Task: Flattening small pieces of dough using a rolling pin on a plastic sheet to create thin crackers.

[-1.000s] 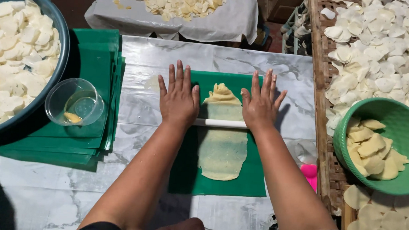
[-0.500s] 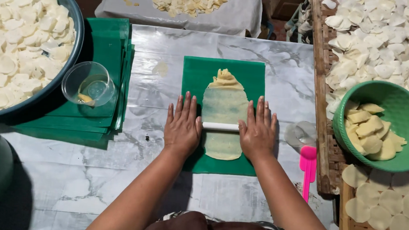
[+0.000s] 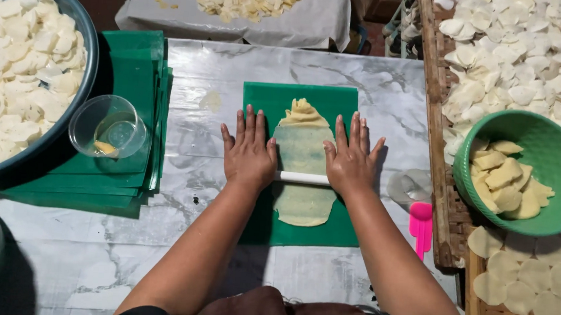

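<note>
Dough (image 3: 302,154) flattened into a long pale strip on a green sheet (image 3: 268,101), mid-table on the marble top (image 3: 214,74); far end still a thick, folded yellow lump, near end thin and rounded

White rolling pin (image 3: 301,177) lying crosswise over the strip, only its middle visible between the palms

Left hand (image 3: 249,151) flat on the left end of the pin, fingers straight and close together, pointing away from the body; right hand (image 3: 351,160) pressed the same way on the right end, fingers slightly spread; neither hand curled around anything, palms simply bearing down

Stack of green sheets (image 3: 135,68) to the left, a clear plastic cup (image 3: 106,125) standing on it with a small yellow bit inside

Large dark basin (image 3: 90,39) at the far left, heaped with pale round discs

Green bowl (image 3: 545,133) at the right, holding thicker yellowish pieces, resting on a woven tray (image 3: 438,89) covered with white discs

Pink scraper (image 3: 420,226) on the marble just right of the right forearm, a clear round lid (image 3: 409,186) beside it

Cloth (image 3: 316,25) beyond the table with more pale chips piled on it
</note>
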